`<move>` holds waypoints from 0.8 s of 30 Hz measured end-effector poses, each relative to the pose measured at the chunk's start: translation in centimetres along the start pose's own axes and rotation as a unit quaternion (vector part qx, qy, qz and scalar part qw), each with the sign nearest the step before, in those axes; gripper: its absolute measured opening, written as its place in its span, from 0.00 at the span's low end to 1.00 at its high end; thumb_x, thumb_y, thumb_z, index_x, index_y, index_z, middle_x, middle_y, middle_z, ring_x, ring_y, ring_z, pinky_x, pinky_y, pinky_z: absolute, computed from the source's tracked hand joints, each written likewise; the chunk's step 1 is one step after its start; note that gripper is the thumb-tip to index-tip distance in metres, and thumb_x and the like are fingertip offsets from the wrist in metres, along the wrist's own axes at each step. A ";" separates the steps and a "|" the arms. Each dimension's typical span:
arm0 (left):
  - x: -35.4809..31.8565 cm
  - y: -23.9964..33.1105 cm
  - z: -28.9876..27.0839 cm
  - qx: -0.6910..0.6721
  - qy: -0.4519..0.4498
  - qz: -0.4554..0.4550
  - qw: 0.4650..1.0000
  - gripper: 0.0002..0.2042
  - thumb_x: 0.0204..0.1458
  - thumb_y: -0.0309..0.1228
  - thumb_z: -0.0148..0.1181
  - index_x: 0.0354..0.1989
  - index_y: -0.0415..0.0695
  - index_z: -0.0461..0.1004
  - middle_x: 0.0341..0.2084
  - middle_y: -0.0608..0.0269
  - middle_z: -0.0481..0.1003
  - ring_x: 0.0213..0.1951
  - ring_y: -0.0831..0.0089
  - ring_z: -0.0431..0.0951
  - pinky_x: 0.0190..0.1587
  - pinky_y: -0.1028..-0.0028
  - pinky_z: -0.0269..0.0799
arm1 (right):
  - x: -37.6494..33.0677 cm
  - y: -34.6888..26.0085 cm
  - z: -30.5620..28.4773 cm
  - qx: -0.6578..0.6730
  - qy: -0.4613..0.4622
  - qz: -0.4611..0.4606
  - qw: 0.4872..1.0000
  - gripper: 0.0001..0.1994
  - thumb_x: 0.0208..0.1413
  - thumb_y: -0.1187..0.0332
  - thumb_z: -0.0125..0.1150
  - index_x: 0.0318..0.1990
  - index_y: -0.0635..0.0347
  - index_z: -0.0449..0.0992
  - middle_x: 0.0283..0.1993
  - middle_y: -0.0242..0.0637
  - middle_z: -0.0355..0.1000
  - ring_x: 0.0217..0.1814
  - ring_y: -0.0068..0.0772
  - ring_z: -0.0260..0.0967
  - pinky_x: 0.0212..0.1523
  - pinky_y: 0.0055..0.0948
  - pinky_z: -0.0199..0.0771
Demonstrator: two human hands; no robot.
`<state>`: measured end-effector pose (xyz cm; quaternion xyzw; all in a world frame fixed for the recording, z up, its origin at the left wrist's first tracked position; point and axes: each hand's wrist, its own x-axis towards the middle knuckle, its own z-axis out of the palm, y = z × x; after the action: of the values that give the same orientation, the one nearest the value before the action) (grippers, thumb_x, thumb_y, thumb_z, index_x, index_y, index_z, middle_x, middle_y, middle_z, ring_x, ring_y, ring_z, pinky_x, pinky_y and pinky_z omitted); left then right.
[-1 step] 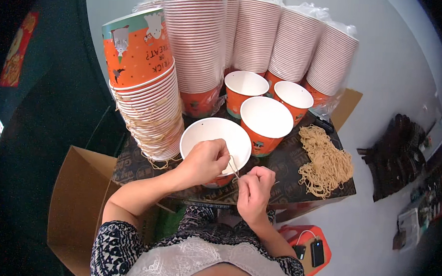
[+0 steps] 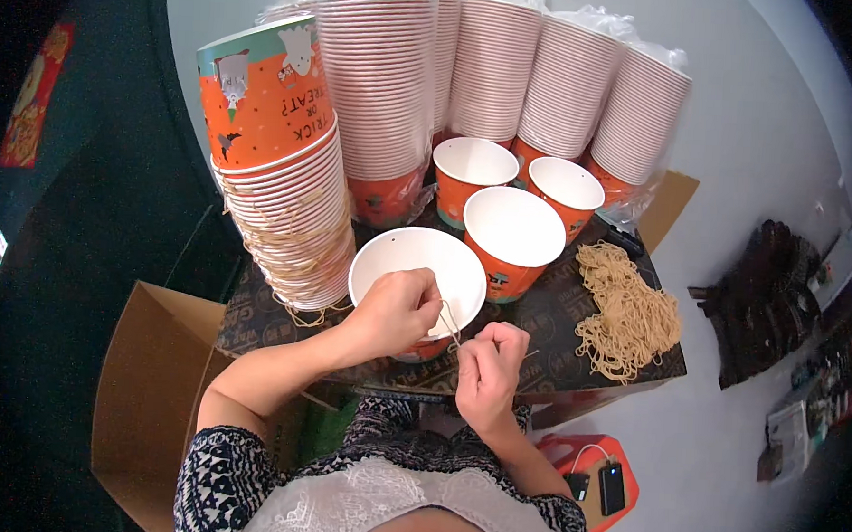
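An orange paper bucket (image 2: pixel 377 264) with a white inside stands in front of me at the table's near side. Over its mouth, my left hand (image 2: pixel 397 312) is closed in a pinch on a thin tan cord (image 2: pixel 451 322). The same cord runs to my right hand (image 2: pixel 491 375), which is closed on it just off the bucket's near right rim. A short end sticks out on the right of that hand. How the cord passes through the fingers is hidden.
Three upright orange buckets (image 2: pixel 513 227) stand behind. At left is a tall stack of upside-down buckets (image 2: pixel 281 203) draped with cords. Plastic-wrapped stacks (image 2: pixel 492 69) line the back. A heap of tan cords (image 2: pixel 628 313) lies right on the dark table (image 2: pixel 555 352). An open carton (image 2: pixel 154 387) stands lower left.
Very little differs. My right hand and the bucket under my hands have shifted very slightly; both hands keep their grip on the cord.
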<state>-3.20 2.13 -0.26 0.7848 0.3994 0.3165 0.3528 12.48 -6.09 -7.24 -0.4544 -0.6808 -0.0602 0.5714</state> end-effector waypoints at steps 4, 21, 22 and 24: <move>0.1 -0.2 0.2 0.049 0.023 0.015 0.998 0.06 0.49 0.25 0.56 0.25 0.33 0.72 0.19 0.44 0.74 0.25 0.52 0.78 0.30 0.59 0.72 | 0.0 -0.3 0.0 -0.002 -0.010 -0.002 1.000 0.03 0.48 0.80 0.58 0.30 0.65 0.71 0.40 0.43 0.62 0.43 0.42 0.61 0.45 0.36 0.62; -1.6 2.3 0.3 0.050 -0.019 0.058 0.997 0.05 0.50 0.26 0.60 0.29 0.36 0.73 0.20 0.50 0.77 0.25 0.56 0.80 0.29 0.63 0.74 | -0.3 -0.2 0.1 0.460 -0.008 0.362 0.810 0.05 0.69 0.69 0.44 0.42 0.60 0.65 0.31 0.34 0.71 0.16 0.12 0.52 0.17 0.19 0.60; -1.7 2.3 0.3 0.050 -0.019 0.058 0.997 0.05 0.50 0.26 0.60 0.29 0.36 0.73 0.20 0.50 0.77 0.25 0.56 0.80 0.29 0.63 0.74 | -0.4 0.2 0.3 0.401 0.000 0.328 0.855 0.04 0.68 0.71 0.47 0.41 0.61 0.66 0.31 0.31 0.70 0.17 0.11 0.53 0.18 0.17 0.59; -1.9 2.6 0.3 0.091 -0.021 0.093 0.991 0.05 0.49 0.25 0.60 0.30 0.37 0.72 0.21 0.50 0.76 0.25 0.53 0.79 0.29 0.62 0.73 | -0.4 0.6 0.4 0.339 0.009 0.291 0.895 0.03 0.66 0.73 0.49 0.40 0.62 0.67 0.31 0.28 0.69 0.19 0.10 0.54 0.20 0.15 0.58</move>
<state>-2.85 -0.66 1.23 0.8540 0.3443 0.2933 0.2572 12.52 -5.69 -7.94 -0.4107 -0.4920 0.3392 0.6887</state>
